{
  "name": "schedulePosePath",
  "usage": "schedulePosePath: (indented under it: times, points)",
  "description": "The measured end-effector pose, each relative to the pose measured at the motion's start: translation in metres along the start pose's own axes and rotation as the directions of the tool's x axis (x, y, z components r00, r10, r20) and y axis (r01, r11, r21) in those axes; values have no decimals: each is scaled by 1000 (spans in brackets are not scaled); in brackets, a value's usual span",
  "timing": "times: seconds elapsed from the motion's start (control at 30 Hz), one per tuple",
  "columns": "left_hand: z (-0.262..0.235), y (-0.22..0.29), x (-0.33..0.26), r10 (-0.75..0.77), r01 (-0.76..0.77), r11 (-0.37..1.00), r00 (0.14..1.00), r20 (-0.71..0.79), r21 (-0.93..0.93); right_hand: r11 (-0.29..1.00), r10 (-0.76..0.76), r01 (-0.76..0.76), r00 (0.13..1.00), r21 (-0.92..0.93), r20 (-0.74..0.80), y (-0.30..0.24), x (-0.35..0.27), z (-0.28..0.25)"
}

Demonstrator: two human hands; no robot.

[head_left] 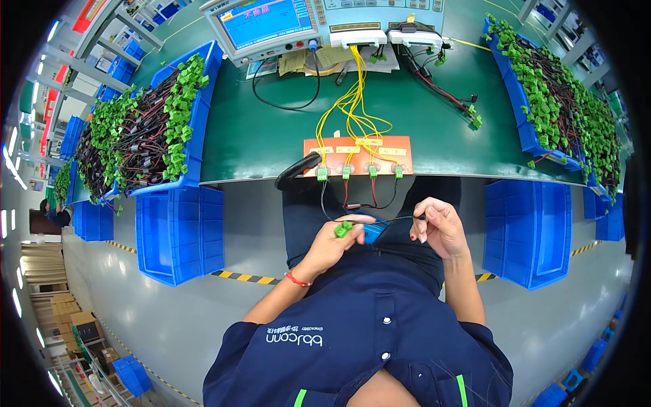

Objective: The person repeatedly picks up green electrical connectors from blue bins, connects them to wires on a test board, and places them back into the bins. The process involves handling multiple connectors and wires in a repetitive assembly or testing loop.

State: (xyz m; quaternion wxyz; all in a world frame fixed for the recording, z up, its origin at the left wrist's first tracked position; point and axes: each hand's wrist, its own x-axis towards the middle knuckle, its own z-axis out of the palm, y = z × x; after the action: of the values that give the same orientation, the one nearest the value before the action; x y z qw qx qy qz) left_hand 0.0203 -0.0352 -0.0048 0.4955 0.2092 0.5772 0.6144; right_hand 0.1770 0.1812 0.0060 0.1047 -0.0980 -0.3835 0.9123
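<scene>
Left hand (330, 247) grips green plastic connector (344, 229), unplugged; right hand (441, 228) pinches thin black wire (403, 218). Beyond grip, four green plugs (346, 172) look seated on orange board (403, 142).

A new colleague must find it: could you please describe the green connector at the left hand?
At the near edge of the green table lies an orange board with four green connectors in a row. Nearer the person, the left hand holds the single green connector; unlike those four, it is off the board.

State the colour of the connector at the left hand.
The connector is green, showing best in the head view.
</scene>
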Motion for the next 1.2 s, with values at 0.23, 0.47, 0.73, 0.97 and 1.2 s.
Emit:
schedulePosePath:
  times: [0.23, 0.47, 0.73, 0.97, 1.2]
  points:
    - [-37, 7, -7, 134, -174, 984, 862, -490, -36, 999, -21, 17, 992, -39, -121, -5, 11, -25]
    - [-22, 26, 28, 230, -277, 955, 916, -329, -103, 499, -256, 103, 966, -860, -33, 13, 30, -24]
    - [-11, 24, 41, -15, -30, 833, 997, -78, -553, 989, 107, -104, 994, -104, 26, 25, 51, 34]
    - [-10, 28, 28, -153, 87, 767, 987, -50, -636, 973, 209, -198, 974, -121, 82, 30, 35, 32]
    - [-22, 16, -15, -65, 131, 929, 978, 197, -347, 332, 92, 293, 936, -897, 340, -104, -13, -3]
